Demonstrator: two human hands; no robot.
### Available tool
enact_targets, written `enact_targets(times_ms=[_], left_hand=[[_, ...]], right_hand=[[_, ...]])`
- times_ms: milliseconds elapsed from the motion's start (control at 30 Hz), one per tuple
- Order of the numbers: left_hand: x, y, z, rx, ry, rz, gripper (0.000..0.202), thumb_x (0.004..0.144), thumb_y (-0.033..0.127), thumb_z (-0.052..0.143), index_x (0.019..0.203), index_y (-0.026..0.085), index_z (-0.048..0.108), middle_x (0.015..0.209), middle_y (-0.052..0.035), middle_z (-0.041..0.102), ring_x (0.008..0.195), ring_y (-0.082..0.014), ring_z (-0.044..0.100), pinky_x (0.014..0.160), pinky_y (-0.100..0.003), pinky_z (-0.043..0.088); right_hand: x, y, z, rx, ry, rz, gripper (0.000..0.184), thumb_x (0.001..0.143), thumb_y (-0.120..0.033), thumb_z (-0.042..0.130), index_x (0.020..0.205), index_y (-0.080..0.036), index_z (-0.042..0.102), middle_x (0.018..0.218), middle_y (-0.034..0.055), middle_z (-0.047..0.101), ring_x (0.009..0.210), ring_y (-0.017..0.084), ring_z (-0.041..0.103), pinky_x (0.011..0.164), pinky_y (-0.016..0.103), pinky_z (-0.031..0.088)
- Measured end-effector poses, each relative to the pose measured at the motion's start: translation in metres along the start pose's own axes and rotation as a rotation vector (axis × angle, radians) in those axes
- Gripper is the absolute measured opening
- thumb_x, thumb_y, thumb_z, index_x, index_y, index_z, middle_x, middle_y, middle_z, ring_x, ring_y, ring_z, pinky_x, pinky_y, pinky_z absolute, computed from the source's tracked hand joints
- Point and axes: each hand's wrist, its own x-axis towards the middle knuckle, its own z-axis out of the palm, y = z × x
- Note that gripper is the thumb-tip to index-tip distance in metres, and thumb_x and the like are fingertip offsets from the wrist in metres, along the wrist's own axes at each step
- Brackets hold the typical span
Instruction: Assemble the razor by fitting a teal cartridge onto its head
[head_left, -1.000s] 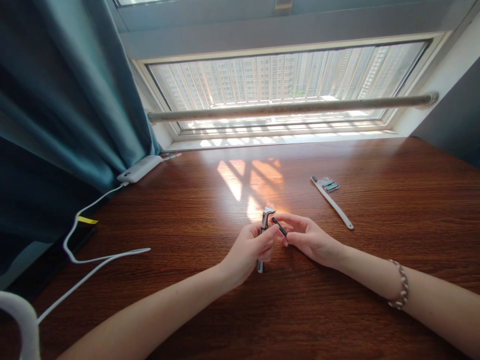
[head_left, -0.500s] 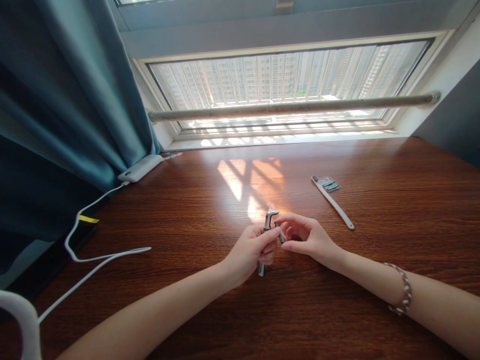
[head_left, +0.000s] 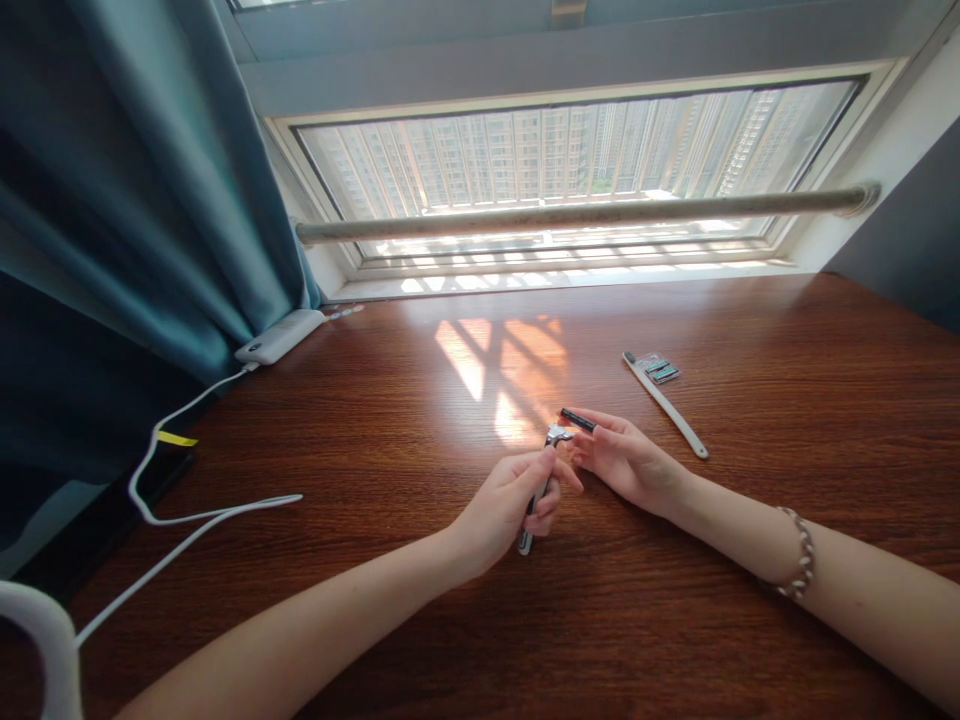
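Observation:
My left hand (head_left: 506, 505) is closed around a silver and black razor handle (head_left: 556, 437). The handle's bare metal neck points up and away, and its lower end shows below my fingers. A slim dark razor cartridge (head_left: 577, 419) is pinched between the thumb and fingers of my right hand (head_left: 628, 462). It sits just beyond the neck of the handle, a small gap apart from it. Some right-hand fingers are hidden behind the thumb.
Farther back on the brown wooden table (head_left: 420, 420) lie a white toothbrush (head_left: 667, 408) and a clear pack (head_left: 661, 371) holding more cartridges. At left, a white power bank (head_left: 281, 337) connects to a white cable (head_left: 217, 513). A blue curtain (head_left: 180, 180) hangs beside the window.
My right hand has turned, and the cartridge has swung from beside my left fingers to above the handle's neck. The handle has tilted to the right in my left hand.

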Motion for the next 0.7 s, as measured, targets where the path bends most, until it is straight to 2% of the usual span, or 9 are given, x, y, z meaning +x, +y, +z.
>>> enact_targets(times_ms=[100, 367, 700], left_hand=[[-0.0007, -0.0012, 0.0016, 0.042, -0.019, -0.019, 0.044, 0.084, 0.048, 0.035, 0.076, 0.011, 0.056, 0.049, 0.0058, 0.032, 0.039, -0.0032, 0.027, 0.042, -0.02, 0.018], [-0.0011, -0.0011, 0.0033, 0.101, -0.038, -0.002, 0.043, 0.083, 0.047, 0.036, 0.069, 0.011, 0.053, 0.048, 0.0053, 0.032, 0.042, -0.0049, 0.029, 0.043, -0.019, 0.022], [-0.0014, -0.0021, 0.0033, 0.12, -0.057, -0.005, 0.042, 0.082, 0.049, 0.037, 0.068, 0.012, 0.053, 0.05, 0.0031, 0.036, 0.046, -0.0069, 0.032, 0.048, -0.02, 0.028]], right_hand=[[0.0019, -0.0022, -0.004, 0.081, -0.056, 0.05, 0.039, 0.068, -0.029, 0.068, 0.105, -0.018, 0.06, 0.097, 0.005, 0.06, 0.085, 0.013, 0.053, 0.078, 0.028, 0.039], [0.0006, -0.0013, -0.0046, 0.09, -0.14, 0.111, 0.042, 0.066, -0.03, 0.07, 0.105, -0.017, 0.06, 0.102, 0.0054, 0.06, 0.088, 0.014, 0.053, 0.081, 0.028, 0.038], [-0.0022, -0.002, -0.0015, 0.088, -0.164, 0.146, 0.041, 0.065, -0.031, 0.07, 0.104, -0.018, 0.061, 0.099, 0.0053, 0.06, 0.085, 0.015, 0.054, 0.077, 0.028, 0.039]])
